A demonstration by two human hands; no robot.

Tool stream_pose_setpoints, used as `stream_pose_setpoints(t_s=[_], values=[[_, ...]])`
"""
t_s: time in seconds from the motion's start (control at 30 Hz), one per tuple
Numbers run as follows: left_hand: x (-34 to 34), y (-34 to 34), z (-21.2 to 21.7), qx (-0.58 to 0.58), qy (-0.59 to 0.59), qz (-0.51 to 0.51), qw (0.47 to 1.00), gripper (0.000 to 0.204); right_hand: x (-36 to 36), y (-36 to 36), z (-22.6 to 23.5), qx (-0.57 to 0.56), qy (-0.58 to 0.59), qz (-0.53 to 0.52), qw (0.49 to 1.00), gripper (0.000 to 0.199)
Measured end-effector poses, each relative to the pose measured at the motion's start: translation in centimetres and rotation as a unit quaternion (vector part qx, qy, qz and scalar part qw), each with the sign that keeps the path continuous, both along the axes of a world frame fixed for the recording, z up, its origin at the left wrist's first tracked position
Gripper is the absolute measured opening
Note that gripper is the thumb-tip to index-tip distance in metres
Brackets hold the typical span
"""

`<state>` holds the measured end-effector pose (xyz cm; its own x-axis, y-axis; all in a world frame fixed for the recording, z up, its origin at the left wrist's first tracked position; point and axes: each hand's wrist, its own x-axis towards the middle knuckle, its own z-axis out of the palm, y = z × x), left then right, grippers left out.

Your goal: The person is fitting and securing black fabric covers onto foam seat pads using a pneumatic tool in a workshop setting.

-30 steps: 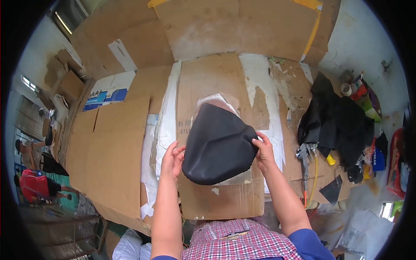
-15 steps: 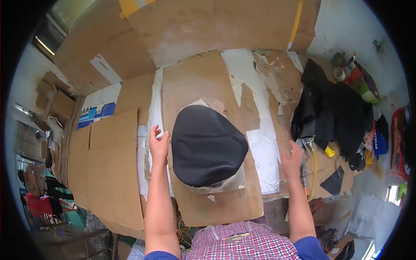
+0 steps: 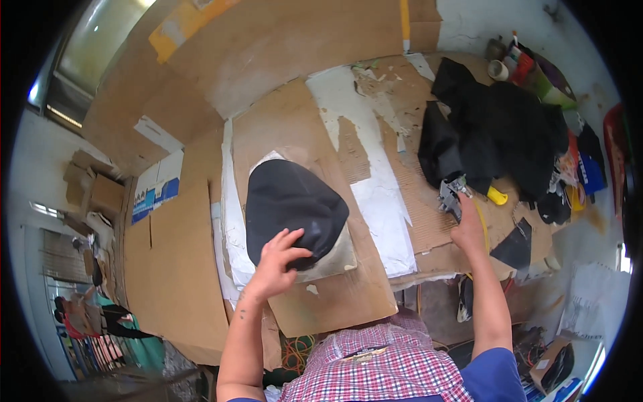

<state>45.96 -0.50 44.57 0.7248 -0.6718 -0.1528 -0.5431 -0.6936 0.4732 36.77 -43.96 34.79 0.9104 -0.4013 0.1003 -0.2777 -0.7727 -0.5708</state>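
A black seat cushion (image 3: 289, 201), rounded at one end and narrower toward the right, lies on the cardboard in front of me. Its leather-like cover is creased near the closest edge. There my left hand (image 3: 274, 262) rests, fingers spread on the cover, pressing it without gripping. Off to the right, my right hand (image 3: 467, 221) is wrapped round a silver air staple gun (image 3: 450, 195), just below the heap of black cover material (image 3: 495, 130). A yellow air hose (image 3: 485, 234) runs down beside that hand. My fingers partly hide the tool's handle.
Cardboard sheets (image 3: 177, 268) cover the table, and a cardboard screen (image 3: 288, 50) stands behind it. At the right are a yellow nozzle-like piece (image 3: 497, 195), a dark triangular scrap (image 3: 514, 246) and a white cup (image 3: 497, 70). People (image 3: 87, 318) are at the far left.
My left hand has come from beside the cushion onto its near edge. The right hand has reached the staple gun and closed round it. The whole view has turned and shifted somewhat.
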Motion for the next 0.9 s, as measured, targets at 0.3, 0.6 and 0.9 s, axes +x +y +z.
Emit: stream_pose_setpoints(t_s=[0.3, 0.6, 0.9], values=[[-1.9, -6.4, -2.4, -0.108, -0.128, 0.157, 0.973, 0.024, -4.5, 2.9, -1.8, 0.000, -0.072, 0.045, 0.996, 0.060], [-4.0, -2.9, -1.6, -0.105, -0.097, 0.144, 0.979, 0.017, 0.3, 5.7, -1.7, 0.144, -0.109, 0.053, 0.982, 0.032], [3.9, -2.6, -2.7, -0.218, -0.022, 0.175, 0.960, 0.041, 6.3, 21.8, 0.1, 0.348, -0.174, 0.231, 0.892, 0.052]])
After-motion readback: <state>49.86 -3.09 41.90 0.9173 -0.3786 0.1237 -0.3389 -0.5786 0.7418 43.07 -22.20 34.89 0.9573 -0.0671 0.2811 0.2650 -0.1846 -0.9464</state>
